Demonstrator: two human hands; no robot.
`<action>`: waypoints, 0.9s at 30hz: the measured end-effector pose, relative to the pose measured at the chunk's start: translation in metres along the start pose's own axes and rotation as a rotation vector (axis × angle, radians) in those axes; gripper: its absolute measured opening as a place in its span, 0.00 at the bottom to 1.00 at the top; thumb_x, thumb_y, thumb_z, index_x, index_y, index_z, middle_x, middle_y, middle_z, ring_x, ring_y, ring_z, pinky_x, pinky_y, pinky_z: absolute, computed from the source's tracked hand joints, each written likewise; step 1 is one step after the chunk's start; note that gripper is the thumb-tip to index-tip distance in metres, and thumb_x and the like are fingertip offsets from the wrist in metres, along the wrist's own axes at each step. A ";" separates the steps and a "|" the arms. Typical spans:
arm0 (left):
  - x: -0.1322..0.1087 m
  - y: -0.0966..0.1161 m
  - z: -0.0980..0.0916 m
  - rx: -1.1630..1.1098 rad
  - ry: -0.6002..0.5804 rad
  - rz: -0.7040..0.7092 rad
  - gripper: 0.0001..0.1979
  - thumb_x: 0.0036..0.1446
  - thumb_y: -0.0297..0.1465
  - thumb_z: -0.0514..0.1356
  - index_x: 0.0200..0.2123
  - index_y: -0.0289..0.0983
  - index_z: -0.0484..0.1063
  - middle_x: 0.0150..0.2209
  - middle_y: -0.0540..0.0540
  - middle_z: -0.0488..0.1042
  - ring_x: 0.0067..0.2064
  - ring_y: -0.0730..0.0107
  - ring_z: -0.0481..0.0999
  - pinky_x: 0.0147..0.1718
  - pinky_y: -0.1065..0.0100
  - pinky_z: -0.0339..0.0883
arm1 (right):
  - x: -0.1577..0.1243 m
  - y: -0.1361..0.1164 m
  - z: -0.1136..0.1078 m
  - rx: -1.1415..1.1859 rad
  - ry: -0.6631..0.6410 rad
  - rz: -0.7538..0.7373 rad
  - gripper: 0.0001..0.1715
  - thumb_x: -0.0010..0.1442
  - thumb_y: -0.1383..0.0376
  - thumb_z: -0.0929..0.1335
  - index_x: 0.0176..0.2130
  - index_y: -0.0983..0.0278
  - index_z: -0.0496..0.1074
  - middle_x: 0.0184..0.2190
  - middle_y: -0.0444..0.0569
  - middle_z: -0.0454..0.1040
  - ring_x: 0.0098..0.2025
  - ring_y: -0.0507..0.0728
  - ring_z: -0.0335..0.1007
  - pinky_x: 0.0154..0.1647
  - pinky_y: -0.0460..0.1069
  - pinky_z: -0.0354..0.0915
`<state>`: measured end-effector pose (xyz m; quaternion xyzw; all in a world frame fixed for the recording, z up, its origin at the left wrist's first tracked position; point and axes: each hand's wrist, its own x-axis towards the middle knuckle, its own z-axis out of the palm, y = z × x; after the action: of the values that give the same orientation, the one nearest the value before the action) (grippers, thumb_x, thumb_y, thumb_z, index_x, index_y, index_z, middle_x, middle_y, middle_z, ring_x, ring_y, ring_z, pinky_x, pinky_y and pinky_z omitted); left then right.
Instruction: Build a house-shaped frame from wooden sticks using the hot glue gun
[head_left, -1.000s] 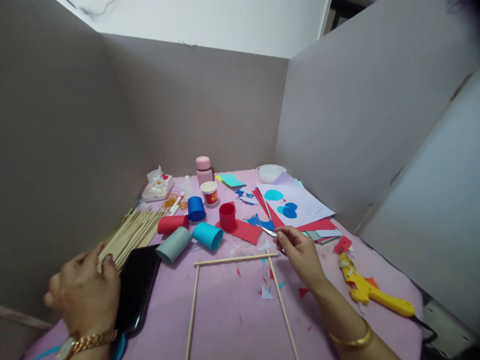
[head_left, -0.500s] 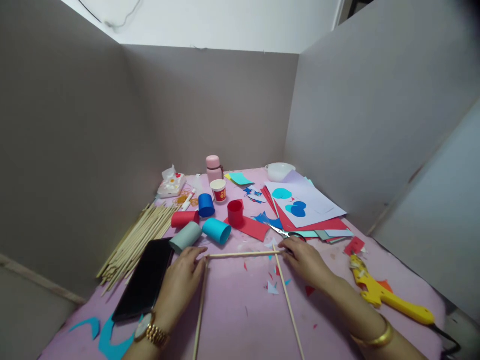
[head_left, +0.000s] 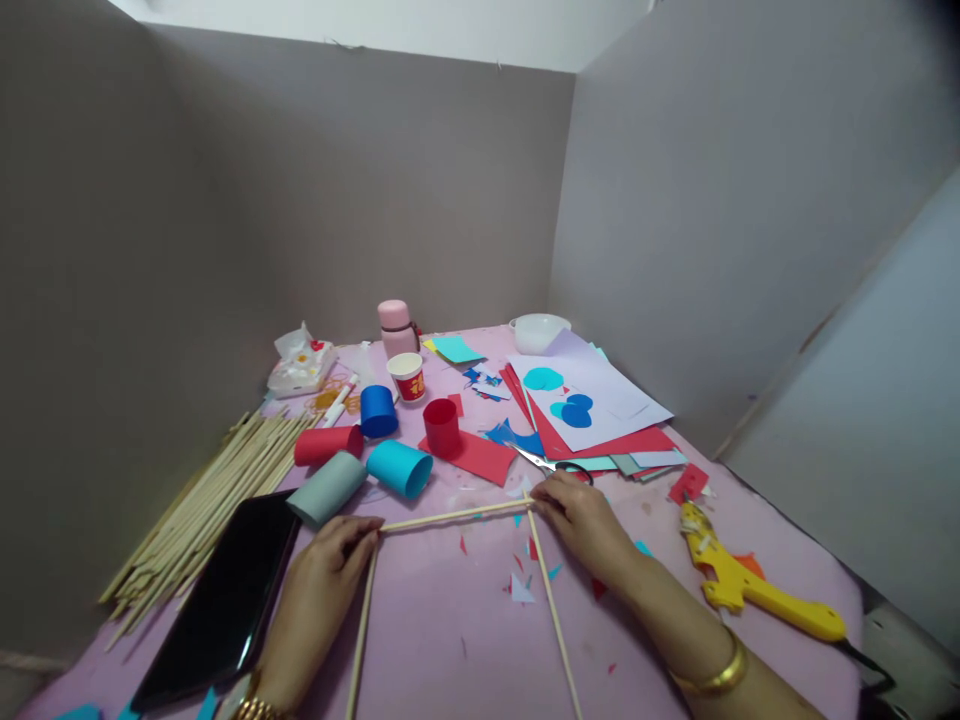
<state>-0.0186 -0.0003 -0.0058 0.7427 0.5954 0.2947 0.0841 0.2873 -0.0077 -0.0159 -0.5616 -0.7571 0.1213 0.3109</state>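
A thin wooden stick (head_left: 457, 516) lies crosswise in front of me, sloping slightly up to the right. My left hand (head_left: 326, 575) pinches its left end between thumb and fingers, right where a second stick (head_left: 363, 620) meets it and runs down toward me. At the other end, my right hand (head_left: 589, 530) has its fingers closed on the stick's tip, beside a third stick (head_left: 551, 610) that also runs toward me. Together the three sticks outline an open-bottomed frame. Just behind my right fingers lie scissors (head_left: 541, 462), their handles partly hidden.
Bundled sticks (head_left: 210, 500) and a black phone (head_left: 225, 590) lie left. Paper tubes, like the cyan tube (head_left: 397, 468), stand or lie beyond the frame, near a paper cup (head_left: 407, 378). Paper sheets (head_left: 600, 400) and a yellow glue gun (head_left: 757, 590) are right. Grey panels (head_left: 375, 180) enclose the table.
The view has tilted and shifted, so the table's things appear further left. Both hands keep hold of the crosswise stick's ends, and the stick now looks more slanted.
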 end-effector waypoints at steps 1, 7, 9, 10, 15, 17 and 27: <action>0.000 -0.001 0.001 -0.004 0.005 -0.001 0.16 0.56 0.41 0.52 0.33 0.41 0.76 0.37 0.46 0.79 0.38 0.62 0.78 0.38 0.65 0.71 | 0.001 0.000 0.001 0.011 0.016 -0.005 0.10 0.60 0.74 0.64 0.34 0.63 0.74 0.33 0.48 0.73 0.34 0.55 0.71 0.34 0.47 0.63; -0.001 -0.007 0.004 -0.033 -0.007 -0.023 0.17 0.56 0.43 0.53 0.37 0.40 0.75 0.40 0.45 0.77 0.42 0.62 0.76 0.43 0.65 0.68 | -0.001 0.006 -0.004 0.065 0.117 0.056 0.10 0.61 0.71 0.63 0.39 0.64 0.72 0.37 0.52 0.74 0.40 0.57 0.70 0.41 0.49 0.63; -0.004 -0.002 -0.002 -0.040 -0.007 -0.041 0.18 0.56 0.44 0.52 0.41 0.40 0.73 0.44 0.44 0.75 0.44 0.62 0.74 0.44 0.65 0.67 | -0.004 0.007 -0.009 0.075 0.117 0.097 0.10 0.61 0.70 0.63 0.40 0.65 0.72 0.37 0.51 0.75 0.39 0.56 0.70 0.41 0.48 0.63; -0.007 0.002 -0.006 -0.038 0.002 -0.041 0.19 0.57 0.45 0.52 0.42 0.40 0.73 0.45 0.44 0.74 0.44 0.62 0.74 0.42 0.65 0.67 | -0.006 0.007 -0.011 0.078 0.104 0.114 0.10 0.61 0.69 0.62 0.39 0.64 0.72 0.35 0.50 0.76 0.37 0.56 0.71 0.39 0.48 0.63; -0.040 0.038 -0.026 -0.027 0.014 0.143 0.17 0.57 0.46 0.51 0.39 0.44 0.73 0.41 0.47 0.75 0.43 0.60 0.74 0.41 0.62 0.69 | -0.022 -0.006 -0.027 0.069 -0.056 0.140 0.09 0.59 0.67 0.64 0.30 0.62 0.73 0.24 0.44 0.74 0.27 0.54 0.69 0.27 0.46 0.58; -0.064 0.046 -0.028 -0.055 -0.007 0.238 0.14 0.57 0.44 0.52 0.39 0.47 0.73 0.39 0.49 0.76 0.41 0.61 0.75 0.42 0.61 0.70 | -0.033 -0.014 -0.033 0.064 -0.117 0.136 0.10 0.59 0.66 0.64 0.28 0.62 0.72 0.22 0.43 0.74 0.25 0.54 0.67 0.26 0.46 0.56; -0.185 0.003 -0.040 -0.107 0.081 -0.275 0.11 0.58 0.42 0.53 0.39 0.46 0.72 0.41 0.49 0.75 0.45 0.60 0.74 0.45 0.60 0.69 | -0.144 -0.034 -0.037 0.278 -0.176 0.191 0.10 0.62 0.61 0.63 0.33 0.60 0.70 0.29 0.46 0.73 0.32 0.56 0.70 0.33 0.48 0.65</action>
<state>-0.0594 -0.1831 -0.0339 0.6362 0.6778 0.3413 0.1391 0.3090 -0.1590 -0.0179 -0.5698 -0.7007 0.3023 0.3049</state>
